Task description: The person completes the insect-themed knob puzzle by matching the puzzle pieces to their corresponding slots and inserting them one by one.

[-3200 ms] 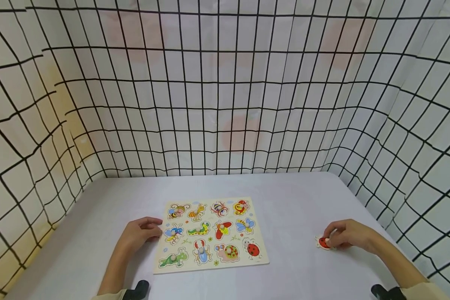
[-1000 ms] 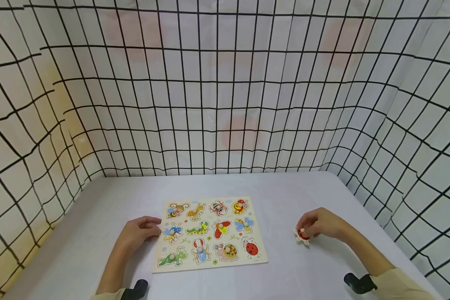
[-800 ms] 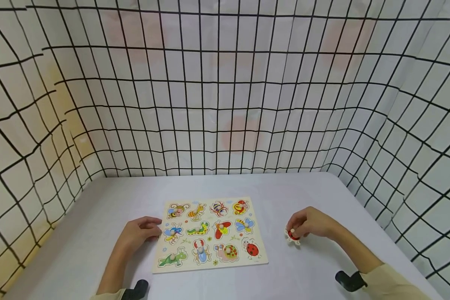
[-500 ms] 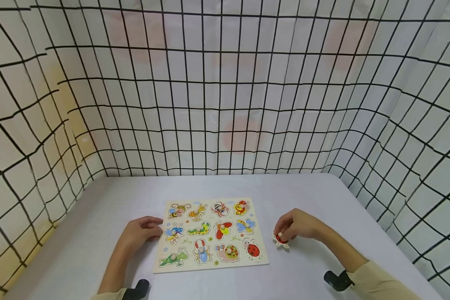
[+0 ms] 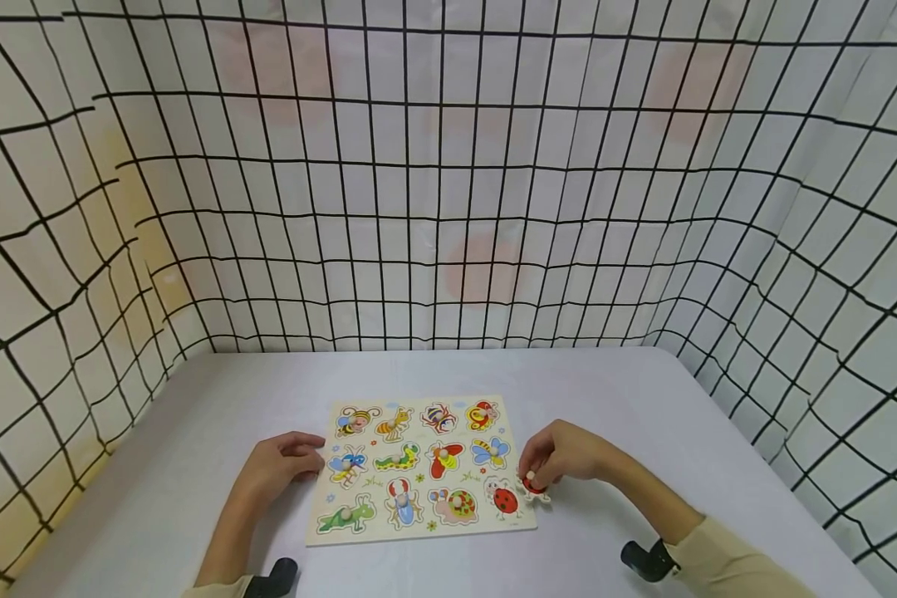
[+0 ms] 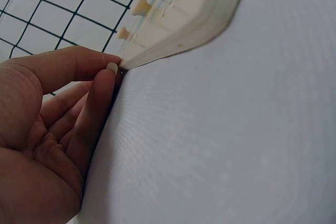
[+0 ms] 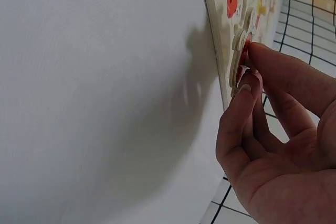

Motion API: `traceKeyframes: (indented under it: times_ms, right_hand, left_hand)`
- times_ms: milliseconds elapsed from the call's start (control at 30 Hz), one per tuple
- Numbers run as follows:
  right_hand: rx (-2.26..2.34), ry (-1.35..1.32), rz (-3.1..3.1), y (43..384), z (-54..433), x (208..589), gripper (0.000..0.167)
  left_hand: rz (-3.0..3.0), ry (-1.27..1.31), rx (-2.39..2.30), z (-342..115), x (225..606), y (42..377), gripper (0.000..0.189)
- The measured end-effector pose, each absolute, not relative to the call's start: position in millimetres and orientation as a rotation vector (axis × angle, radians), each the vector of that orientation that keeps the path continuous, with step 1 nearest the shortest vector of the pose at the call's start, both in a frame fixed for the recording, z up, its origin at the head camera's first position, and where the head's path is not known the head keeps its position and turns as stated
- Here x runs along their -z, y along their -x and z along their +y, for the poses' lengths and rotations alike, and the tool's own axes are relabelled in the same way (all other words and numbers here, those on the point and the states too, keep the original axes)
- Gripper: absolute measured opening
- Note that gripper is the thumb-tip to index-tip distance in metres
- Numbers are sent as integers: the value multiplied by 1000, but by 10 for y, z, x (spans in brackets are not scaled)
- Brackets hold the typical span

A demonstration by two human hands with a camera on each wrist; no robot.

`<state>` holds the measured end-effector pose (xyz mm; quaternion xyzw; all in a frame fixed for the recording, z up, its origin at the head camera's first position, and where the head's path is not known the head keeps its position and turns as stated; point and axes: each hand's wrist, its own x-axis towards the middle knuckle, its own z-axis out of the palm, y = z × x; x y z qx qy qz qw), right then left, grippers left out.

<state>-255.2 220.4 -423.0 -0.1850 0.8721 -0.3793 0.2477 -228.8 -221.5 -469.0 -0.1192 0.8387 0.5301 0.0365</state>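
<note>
My right hand [image 5: 564, 453] pinches a ladybug puzzle piece [image 5: 536, 492] by its small knob, with the fingertips and thumb. The piece hangs tilted over the right edge of a wooden peg puzzle board [image 5: 381, 533]; in the right wrist view its ladybug piece [image 7: 238, 69] stands close to the board's face. A flat ladybug picture [image 5: 504, 500], without a knob, shows at the board's front right corner. At the board's left edge, my left hand [image 5: 280, 465] rests with loosely bent fingers. The left wrist view shows its fingertips [image 6: 113, 64] touching that edge.
Several knobbed insect pieces sit in the board, among them a snail [image 5: 452, 504], a stag beetle [image 5: 402, 502] and a green grasshopper [image 5: 346, 515]. The board lies on a white-covered table [image 5: 605, 382]. Black netting [image 5: 433, 216] rises behind and at both sides.
My right hand has carried the ladybug piece leftward from the right part of the table to the board's right edge. The left hand and board have stayed in place.
</note>
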Motion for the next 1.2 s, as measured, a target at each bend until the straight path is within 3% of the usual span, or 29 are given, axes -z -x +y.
traceKeyframes:
  times_ms: [1200]
  right_hand:
    - [1014,577,2336,2496,1787,4326,14]
  left_hand:
    - [2561,389,-1635,-2224,4726,2320,36]
